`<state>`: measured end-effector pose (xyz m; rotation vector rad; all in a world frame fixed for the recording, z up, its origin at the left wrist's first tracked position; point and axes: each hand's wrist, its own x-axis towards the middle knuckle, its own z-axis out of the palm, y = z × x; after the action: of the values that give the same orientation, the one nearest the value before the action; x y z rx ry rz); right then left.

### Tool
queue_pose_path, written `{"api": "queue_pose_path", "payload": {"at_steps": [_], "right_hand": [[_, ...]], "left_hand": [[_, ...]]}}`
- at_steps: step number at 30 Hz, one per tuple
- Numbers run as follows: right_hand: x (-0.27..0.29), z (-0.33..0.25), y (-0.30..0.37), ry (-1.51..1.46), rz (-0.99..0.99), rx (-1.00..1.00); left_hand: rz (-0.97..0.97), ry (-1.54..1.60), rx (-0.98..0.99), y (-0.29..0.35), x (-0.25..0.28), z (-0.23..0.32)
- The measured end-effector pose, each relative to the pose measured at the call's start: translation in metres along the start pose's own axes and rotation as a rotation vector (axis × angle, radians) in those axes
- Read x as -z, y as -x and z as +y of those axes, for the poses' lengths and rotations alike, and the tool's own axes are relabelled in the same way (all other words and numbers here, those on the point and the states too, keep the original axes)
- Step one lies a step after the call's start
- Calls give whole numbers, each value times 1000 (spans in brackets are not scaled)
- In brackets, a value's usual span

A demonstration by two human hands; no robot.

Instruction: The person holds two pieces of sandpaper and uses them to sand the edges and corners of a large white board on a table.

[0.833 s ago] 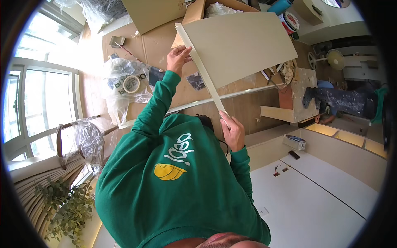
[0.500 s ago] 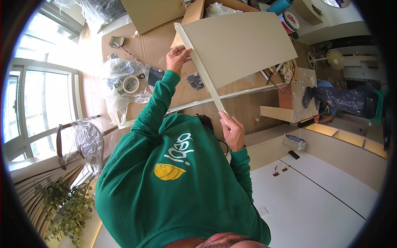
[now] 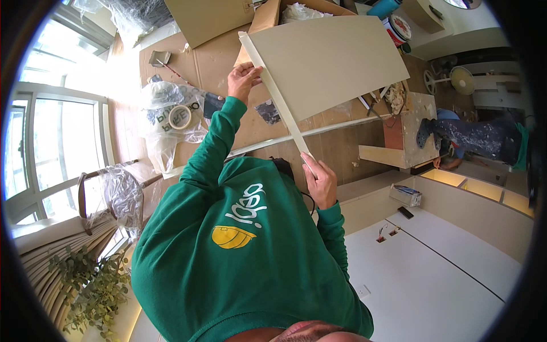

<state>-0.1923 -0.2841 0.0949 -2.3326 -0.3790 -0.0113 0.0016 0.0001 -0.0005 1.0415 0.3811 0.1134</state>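
A long, pale strip of tape (image 3: 279, 100) runs along the left edge of a flat beige panel (image 3: 336, 62), with its near end reaching past the panel's corner. Upper on the strip, my left hand (image 3: 244, 80) is closed, its thumb and fingertips pinching the tape at the panel's edge. Lower down, my right hand (image 3: 322, 181) grips the near end of the tape, the index finger stretched along it. Whether a roll sits inside my right palm is hidden.
Left of the panel, a roll of tape (image 3: 180, 117) lies on a plastic bag (image 3: 162, 142). Brown cardboard (image 3: 222, 51) covers the work surface. A metal-edged bar (image 3: 268, 143) crosses in front of me. At far right another person (image 3: 478, 139) crouches beside a wooden board (image 3: 419, 122).
Almost nothing differs. My left hand and the upper end of the tape have shifted very slightly left; my right hand stays in place.
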Motion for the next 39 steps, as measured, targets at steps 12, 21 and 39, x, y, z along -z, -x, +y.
{"api": "queue_pose_path", "payload": {"at_steps": [12, 21, 39], "right_hand": [[7, -10, -1, 41, -29, -11], [3, -7, 0, 34, -17, 0], [-3, -7, 4, 65, -23, 10]], "left_hand": [[-21, 12, -3, 3, -1, 4], [-36, 9, 2, 1, 2, 4], [-31, 35, 59, -2, 3, 6]]}}
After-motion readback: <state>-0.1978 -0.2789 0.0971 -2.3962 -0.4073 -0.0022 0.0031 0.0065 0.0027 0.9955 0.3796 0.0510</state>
